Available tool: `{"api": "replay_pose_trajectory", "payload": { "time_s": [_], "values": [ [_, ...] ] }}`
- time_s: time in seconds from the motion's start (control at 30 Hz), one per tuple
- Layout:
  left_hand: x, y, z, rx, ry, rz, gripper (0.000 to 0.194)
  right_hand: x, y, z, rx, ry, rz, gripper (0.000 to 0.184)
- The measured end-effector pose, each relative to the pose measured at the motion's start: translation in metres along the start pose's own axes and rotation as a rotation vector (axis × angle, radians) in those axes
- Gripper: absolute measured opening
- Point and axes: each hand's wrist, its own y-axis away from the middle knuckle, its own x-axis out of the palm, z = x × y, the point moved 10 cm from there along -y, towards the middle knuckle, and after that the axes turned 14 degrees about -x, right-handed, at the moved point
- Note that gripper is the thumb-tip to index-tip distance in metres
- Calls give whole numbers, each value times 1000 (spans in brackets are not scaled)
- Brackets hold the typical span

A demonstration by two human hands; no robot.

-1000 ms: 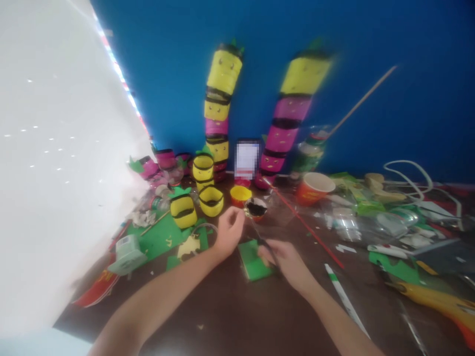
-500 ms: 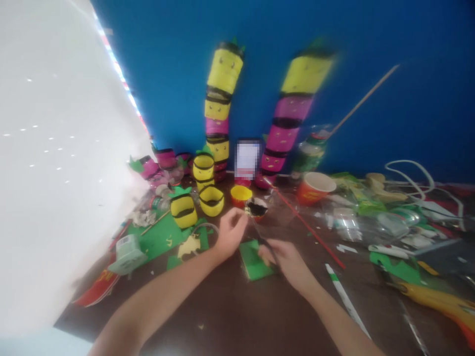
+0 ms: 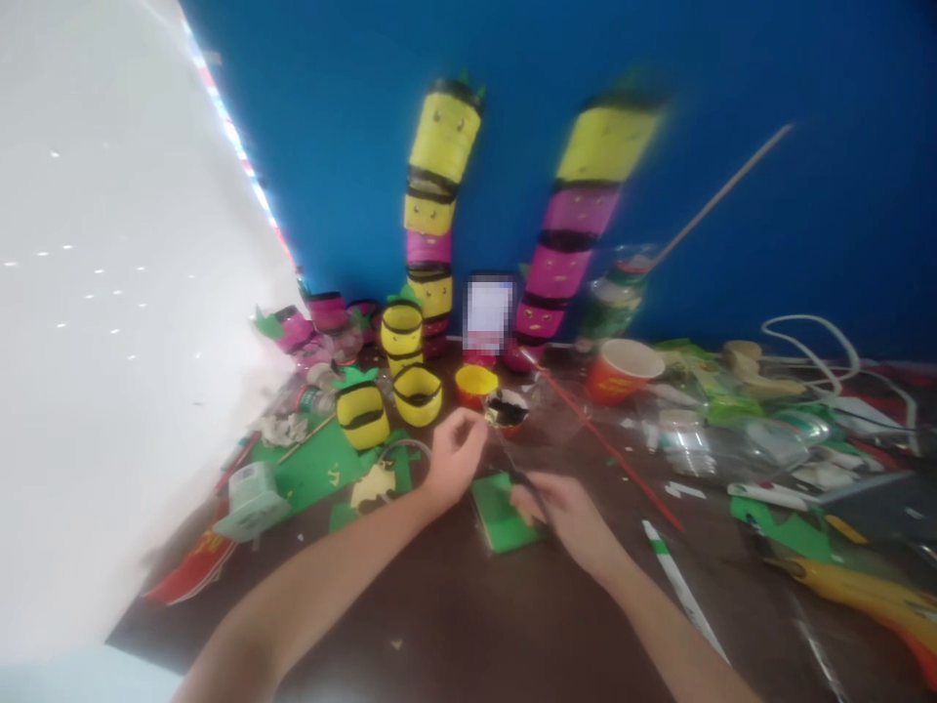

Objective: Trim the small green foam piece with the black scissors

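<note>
My left hand (image 3: pixel 454 454) hovers just left of a small cup with black scraps (image 3: pixel 505 410), thumb and forefinger pinched together; blur hides whether anything is between them. My right hand (image 3: pixel 567 517) grips dark-handled scissors (image 3: pixel 521 478), whose blades point up toward the left hand's fingertips. Under both hands a small green foam sheet (image 3: pixel 496 517) lies flat on the dark brown table (image 3: pixel 454 625).
Yellow rings with black bands (image 3: pixel 362 415) and a yellow cup (image 3: pixel 474 384) stand behind the hands, with tall yellow-and-pink towers (image 3: pixel 439 195) against the blue wall. An orange paper cup (image 3: pixel 622 369), a red stick (image 3: pixel 607 444), a white-green pen (image 3: pixel 677 581) and a yellow glue gun (image 3: pixel 864 596) lie right. A white panel (image 3: pixel 109 342) fills the left.
The left hand has crept slightly right toward the small cup. The right hand and scissors stay in nearly the same place.
</note>
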Motion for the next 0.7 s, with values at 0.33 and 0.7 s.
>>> {"api": "replay_pose_trajectory", "payload": {
  "time_s": [0.33, 0.7],
  "values": [
    [2, -1, 2, -6, -11, 15, 22, 1, -1, 3, -23, -24, 6, 46],
    [2, -1, 1, 6, -4, 25, 23, 1, -1, 2, -10, -27, 7, 44]
  ]
}}
